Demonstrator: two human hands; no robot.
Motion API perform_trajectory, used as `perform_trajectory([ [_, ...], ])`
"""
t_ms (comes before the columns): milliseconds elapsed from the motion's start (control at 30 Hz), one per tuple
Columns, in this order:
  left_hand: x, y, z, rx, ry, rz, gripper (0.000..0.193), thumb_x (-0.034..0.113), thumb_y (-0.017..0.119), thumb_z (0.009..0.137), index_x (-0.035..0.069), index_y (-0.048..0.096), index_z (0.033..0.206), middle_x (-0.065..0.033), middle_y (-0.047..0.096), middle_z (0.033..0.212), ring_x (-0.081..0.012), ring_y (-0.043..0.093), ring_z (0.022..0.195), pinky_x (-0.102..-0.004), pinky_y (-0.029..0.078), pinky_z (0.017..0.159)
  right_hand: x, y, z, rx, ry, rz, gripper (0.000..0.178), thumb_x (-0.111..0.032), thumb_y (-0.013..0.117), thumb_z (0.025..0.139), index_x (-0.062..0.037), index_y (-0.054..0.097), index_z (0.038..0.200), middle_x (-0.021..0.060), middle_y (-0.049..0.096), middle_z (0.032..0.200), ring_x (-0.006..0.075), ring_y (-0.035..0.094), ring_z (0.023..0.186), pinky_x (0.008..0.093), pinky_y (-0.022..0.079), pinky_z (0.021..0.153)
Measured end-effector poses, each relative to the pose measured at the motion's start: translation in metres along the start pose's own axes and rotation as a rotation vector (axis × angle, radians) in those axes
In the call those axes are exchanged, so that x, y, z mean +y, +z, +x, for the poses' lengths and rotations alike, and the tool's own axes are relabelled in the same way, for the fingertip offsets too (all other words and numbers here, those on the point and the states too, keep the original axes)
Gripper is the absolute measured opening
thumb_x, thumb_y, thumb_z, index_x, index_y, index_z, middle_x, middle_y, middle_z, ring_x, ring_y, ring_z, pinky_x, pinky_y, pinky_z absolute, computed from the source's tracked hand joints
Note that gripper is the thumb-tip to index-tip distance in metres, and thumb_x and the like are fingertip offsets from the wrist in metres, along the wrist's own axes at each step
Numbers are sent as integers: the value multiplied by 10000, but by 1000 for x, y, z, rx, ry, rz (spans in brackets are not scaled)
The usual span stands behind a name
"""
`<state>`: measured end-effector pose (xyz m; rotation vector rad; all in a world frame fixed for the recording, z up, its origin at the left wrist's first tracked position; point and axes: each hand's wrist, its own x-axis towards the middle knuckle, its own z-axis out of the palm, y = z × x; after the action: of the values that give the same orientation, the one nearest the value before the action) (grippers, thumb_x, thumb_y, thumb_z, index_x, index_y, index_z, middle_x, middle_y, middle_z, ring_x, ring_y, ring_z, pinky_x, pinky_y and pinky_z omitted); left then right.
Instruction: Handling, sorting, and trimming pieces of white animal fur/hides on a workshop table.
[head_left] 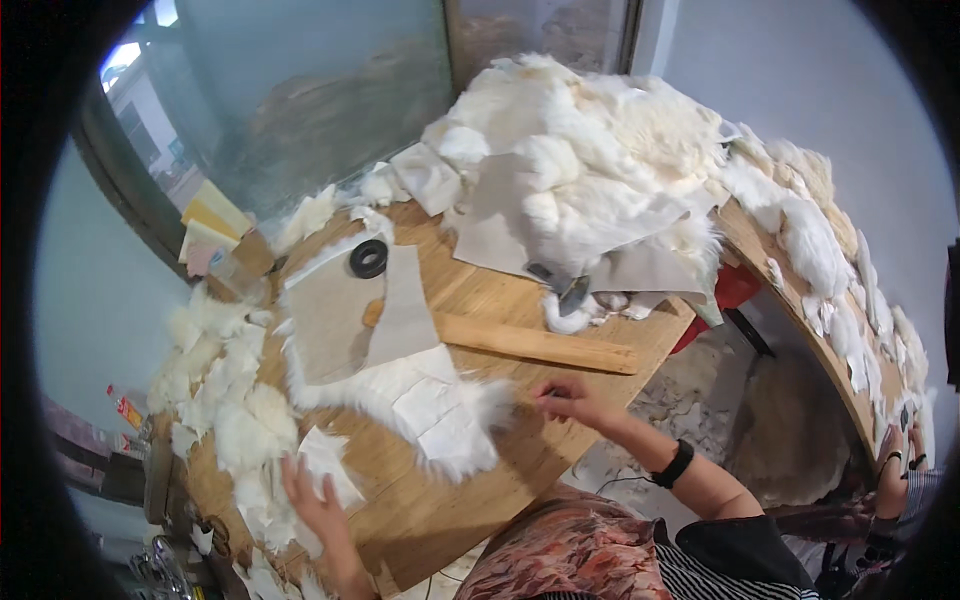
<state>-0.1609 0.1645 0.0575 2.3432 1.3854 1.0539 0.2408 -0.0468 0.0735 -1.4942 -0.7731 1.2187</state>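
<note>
Fingers spread, my left hand (318, 508) rests by a small white fur scrap (328, 466) at the table's near left. It touches or hovers over the scrap's edge; I cannot tell which. My right hand (570, 401) is closed in a pinch above the table's near edge, around something small and dark that I cannot make out. Between the hands lies a white fur piece (447, 420), skin side partly up. Grey flat sheets (335, 330) cover its far part, with a black tape roll (368, 259) on top.
A long wooden strip (540, 343) lies across the wooden table (510, 460). Beyond it rises a big heap of white furs (590, 150). More fur scraps (265, 420) line the left side. At the right, another person's hand (893, 445) works at a fur-covered bench (800, 300).
</note>
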Motion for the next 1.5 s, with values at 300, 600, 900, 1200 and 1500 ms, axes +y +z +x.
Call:
perform_trajectory([
  [300, 126, 50, -38, -296, 70, 266, 447, 74, 580, 880, -2, 507, 1315, -203, 387, 1469, -397, 336, 1379, -513, 246, 1147, 3, -123, -1, 242, -22, -98, 189, -171, 676, 892, -31, 650, 1017, 6, 642, 788, 75, 586, 700, 247, 473, 610],
  [600, 109, 104, -84, -287, -83, 101, 454, 120, 548, 912, -37, 485, 1334, -240, 407, 1444, -417, 394, 1318, -500, 307, 1101, -19, -147, 141, 438, -252, -1290, 125, -198, 669, 782, -80, 690, 816, 137, 687, 886, 305, 677, 818, 434, 532, 717],
  [900, 105, 104, -87, -194, -74, 98, 446, 156, 522, 927, -85, 492, 1301, -252, 447, 1414, -421, 436, 1283, -478, 337, 1085, -24, -118, 176, 487, -110, -1350, 275, -204, 636, 801, -37, 651, 1018, 172, 686, 979, 317, 686, 919, 426, 546, 763],
  [1200, 119, 99, -81, -252, -124, 111, 422, 77, 494, 925, -94, 462, 1309, -264, 449, 1395, -429, 414, 1300, -477, 313, 1111, -37, -84, 208, 370, -374, -1419, 169, -143, 594, 802, -34, 630, 926, 150, 712, 824, 295, 716, 761, 420, 548, 624],
  [1500, 125, 93, -78, -244, -154, 207, 406, 80, 536, 911, -61, 503, 1290, -255, 471, 1388, -424, 444, 1277, -469, 339, 1088, -23, -23, 229, 364, -426, -1246, 173, -134, 579, 818, -47, 673, 935, 156, 703, 926, 289, 697, 874, 407, 554, 681],
])
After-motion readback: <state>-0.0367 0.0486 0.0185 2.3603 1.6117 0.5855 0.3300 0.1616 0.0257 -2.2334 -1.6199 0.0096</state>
